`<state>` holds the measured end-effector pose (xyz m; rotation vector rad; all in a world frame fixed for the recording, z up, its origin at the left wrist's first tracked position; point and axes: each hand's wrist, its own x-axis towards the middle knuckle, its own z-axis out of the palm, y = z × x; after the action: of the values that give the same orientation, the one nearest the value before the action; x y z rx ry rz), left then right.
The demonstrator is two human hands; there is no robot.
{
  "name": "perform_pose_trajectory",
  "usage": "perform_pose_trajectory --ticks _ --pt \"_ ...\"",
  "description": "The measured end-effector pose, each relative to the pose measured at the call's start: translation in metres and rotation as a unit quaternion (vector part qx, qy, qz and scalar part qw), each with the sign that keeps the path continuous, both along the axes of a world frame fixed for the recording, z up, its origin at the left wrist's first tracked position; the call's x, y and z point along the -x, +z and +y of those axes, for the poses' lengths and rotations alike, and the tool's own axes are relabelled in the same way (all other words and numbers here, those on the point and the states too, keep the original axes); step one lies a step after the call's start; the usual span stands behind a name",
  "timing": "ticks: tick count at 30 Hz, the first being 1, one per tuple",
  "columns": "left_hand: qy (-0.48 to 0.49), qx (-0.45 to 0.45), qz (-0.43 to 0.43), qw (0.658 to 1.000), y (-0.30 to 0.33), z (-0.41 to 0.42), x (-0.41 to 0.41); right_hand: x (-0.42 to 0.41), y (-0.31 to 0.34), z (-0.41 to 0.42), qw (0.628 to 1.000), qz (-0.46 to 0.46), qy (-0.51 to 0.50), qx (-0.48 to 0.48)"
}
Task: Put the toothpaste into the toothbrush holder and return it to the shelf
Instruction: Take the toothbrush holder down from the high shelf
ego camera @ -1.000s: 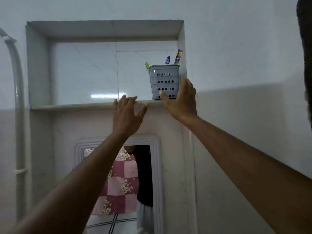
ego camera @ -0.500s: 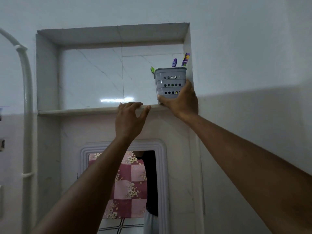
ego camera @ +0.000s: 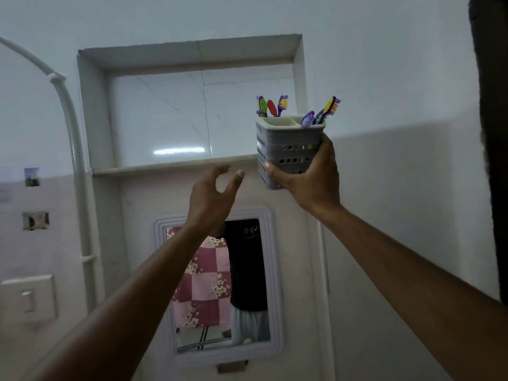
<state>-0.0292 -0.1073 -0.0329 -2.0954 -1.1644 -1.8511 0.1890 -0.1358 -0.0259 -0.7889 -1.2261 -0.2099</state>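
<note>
A grey perforated toothbrush holder (ego camera: 288,144) with several colourful toothbrushes (ego camera: 327,111) hangs in the air in front of the right end of the wall-niche shelf (ego camera: 170,169). My right hand (ego camera: 308,177) grips it from below and behind. One compartment at its top left looks empty. My left hand (ego camera: 211,199) hovers just left of the holder, below the shelf edge, fingers apart and holding nothing. No toothpaste is visible.
A white-framed mirror (ego camera: 220,284) hangs below the shelf and reflects a pink checked cloth. A white pipe (ego camera: 79,166) runs down the wall at left, with a light switch (ego camera: 27,298) near it. A dark edge (ego camera: 492,133) borders the right side.
My right hand has lifted the holder off the shelf and brought it out and lower. My left hand has come off the shelf edge and opened.
</note>
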Motion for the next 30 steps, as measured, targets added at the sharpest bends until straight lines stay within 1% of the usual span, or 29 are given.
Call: perform_pose_trajectory --ticks 4,9,11,17,21,26,30 --pt "-0.007 0.036 0.023 0.999 -0.039 -0.026 0.017 0.012 -0.051 -0.033 0.999 -0.001 -0.005 0.045" --pt "-0.034 0.059 0.047 0.997 -0.096 -0.053 0.033 0.028 -0.122 -0.066 0.993 0.010 -0.028 0.117" --pt "-0.045 0.087 0.063 0.993 -0.122 -0.056 0.039 0.032 -0.150 -0.076 0.989 0.009 -0.027 0.147" --pt "-0.039 0.171 0.033 0.984 -0.206 -0.072 0.044 0.037 -0.234 -0.097 0.975 0.023 0.003 0.223" --pt "-0.032 0.228 0.032 0.973 -0.274 -0.074 0.050 0.033 -0.296 -0.100 0.962 0.034 0.025 0.270" --pt "-0.006 0.286 0.018 0.958 -0.362 -0.080 0.045 0.021 -0.373 -0.096 0.935 0.028 0.038 0.352" --pt "0.006 0.351 -0.008 0.936 -0.436 -0.082 0.039 0.010 -0.440 -0.088 0.910 0.021 0.042 0.413"
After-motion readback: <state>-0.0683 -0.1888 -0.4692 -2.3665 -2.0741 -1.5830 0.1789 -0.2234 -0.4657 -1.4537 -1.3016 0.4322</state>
